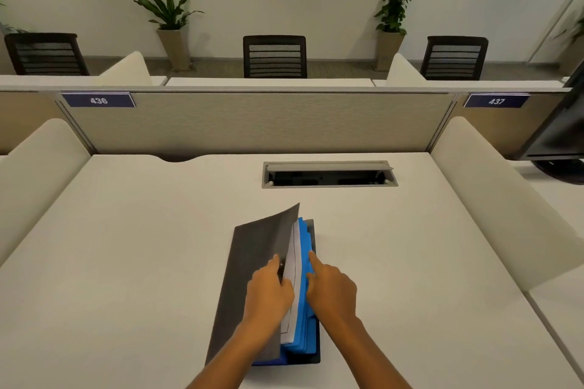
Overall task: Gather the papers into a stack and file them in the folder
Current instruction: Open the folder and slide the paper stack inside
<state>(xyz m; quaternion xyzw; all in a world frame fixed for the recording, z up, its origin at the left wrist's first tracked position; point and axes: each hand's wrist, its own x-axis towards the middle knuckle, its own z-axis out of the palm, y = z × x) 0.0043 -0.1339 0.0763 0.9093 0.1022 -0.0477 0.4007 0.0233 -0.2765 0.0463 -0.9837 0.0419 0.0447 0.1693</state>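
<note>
Fingers point(279, 264) of my left hand point(268, 290) are closed on the grey cover point(252, 262) of the folder point(311, 354), pinching it together with the white papers point(292, 278) just behind it. My right hand point(331, 287) is loosely open and grips nothing: its index finger is stretched out and presses the blue dividers point(305, 262), the other fingers curled. The folder lies at the near middle of the desk point(126, 246), its cover lifted and leaning left, the papers standing nearly on edge between cover and dividers.

To finish well, I judge I should keep the dividers pinned flat with my right finger while my left eases the sheets down, squaring their near and far edges against the pocket before I let the cover fall. Letting go too soon could leave the sheets fanned or sticking out at the near end.

Room is generous: bare desk lies left, right and far of the folder. The cable hatch point(328, 174) sits well apart on the far side, with the partition panel point(252, 123) beyond it.
</note>
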